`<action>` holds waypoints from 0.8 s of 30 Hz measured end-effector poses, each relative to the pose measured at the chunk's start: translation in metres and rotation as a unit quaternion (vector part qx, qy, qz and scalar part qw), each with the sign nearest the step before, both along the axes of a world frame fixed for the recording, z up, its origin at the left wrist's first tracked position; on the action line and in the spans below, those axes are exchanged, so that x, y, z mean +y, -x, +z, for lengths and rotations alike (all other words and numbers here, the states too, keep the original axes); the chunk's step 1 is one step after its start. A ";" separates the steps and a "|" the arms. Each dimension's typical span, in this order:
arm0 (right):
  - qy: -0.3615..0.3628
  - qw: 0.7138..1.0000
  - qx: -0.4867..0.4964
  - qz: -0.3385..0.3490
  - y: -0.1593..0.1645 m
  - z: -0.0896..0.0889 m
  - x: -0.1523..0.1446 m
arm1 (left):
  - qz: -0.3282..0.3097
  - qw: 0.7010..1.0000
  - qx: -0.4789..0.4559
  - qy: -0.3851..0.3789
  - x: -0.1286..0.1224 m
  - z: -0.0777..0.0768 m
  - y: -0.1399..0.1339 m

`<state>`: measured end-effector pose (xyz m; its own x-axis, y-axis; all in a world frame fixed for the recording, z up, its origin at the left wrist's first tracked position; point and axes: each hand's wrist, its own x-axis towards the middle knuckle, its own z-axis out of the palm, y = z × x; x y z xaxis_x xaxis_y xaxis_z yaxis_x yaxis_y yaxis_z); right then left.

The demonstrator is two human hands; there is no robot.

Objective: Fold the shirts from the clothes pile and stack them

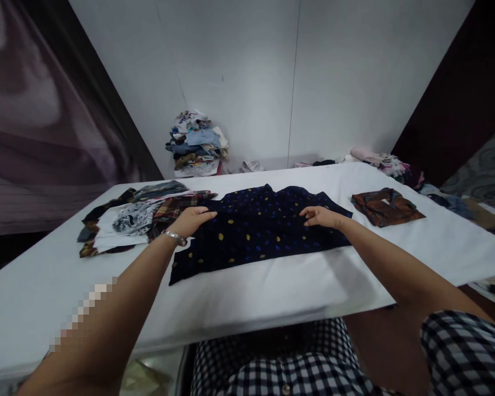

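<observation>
A dark navy patterned shirt (251, 234) with blue and yellow spots lies spread across the white table in front of me. At its left side, my left hand (193, 219), with a metal bracelet on the wrist, pinches the fabric between thumb and fingers. My right hand (319, 216) is over the right part of the shirt, thumb and fingers bent together on the cloth. The fold under its fingertips is hard to make out. Part of the shirt's far edge rises in uneven folds beyond my hands.
A heap of mixed clothes (136, 217) lies on the left of the white table (247, 313). On the right is a folded brown shirt (385, 206). Behind the table stands a tall clothes stack (198, 146) by the wall, with more clothes (381, 162) at the back right.
</observation>
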<state>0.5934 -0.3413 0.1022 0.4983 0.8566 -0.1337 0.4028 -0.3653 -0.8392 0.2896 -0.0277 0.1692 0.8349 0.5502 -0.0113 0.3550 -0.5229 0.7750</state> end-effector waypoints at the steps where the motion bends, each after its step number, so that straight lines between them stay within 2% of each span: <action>1: 0.003 1.000 0.000 -0.001 -0.002 0.000 -0.001 | -0.002 1.000 -0.003 0.030 -0.002 0.004 0.006; 3: -0.006 1.000 0.015 -0.006 -0.006 -0.001 -0.002 | -0.012 0.997 0.014 0.075 -0.003 0.005 0.013; 5: -0.022 0.999 0.045 -0.008 -0.012 -0.003 0.002 | -0.015 0.995 0.050 0.084 0.002 -0.003 0.014; 8: -0.044 0.996 0.040 -0.071 -0.020 -0.007 0.016 | 0.002 0.993 0.116 0.021 0.013 -0.030 0.006; 10: -0.071 0.987 0.003 -0.148 -0.022 -0.010 0.028 | 0.034 0.986 0.160 -0.044 0.020 -0.053 -0.001; 12: -0.091 0.976 -0.028 -0.195 -0.022 -0.014 0.031 | 0.077 0.975 0.189 -0.086 0.024 -0.074 -0.006; 15: -0.055 0.980 -0.081 -0.174 -0.020 -0.020 0.010 | 0.115 0.969 0.194 -0.101 0.028 -0.094 -0.005; 17: 0.024 0.982 -0.140 -0.126 -0.018 -0.028 -0.018 | 0.112 0.971 0.183 -0.102 0.029 -0.100 -0.002; 20: 0.123 0.962 -0.224 -0.096 -0.015 -0.042 -0.060 | 0.096 0.974 0.183 -0.093 0.029 -0.100 0.003; 22: 0.144 0.953 -0.248 -0.101 -0.014 -0.048 -0.077 | 0.097 0.976 0.180 -0.076 0.028 -0.098 0.006; 24: 0.134 0.956 -0.234 -0.112 -0.016 -0.047 -0.081 | 0.107 0.979 0.161 -0.059 0.027 -0.094 0.006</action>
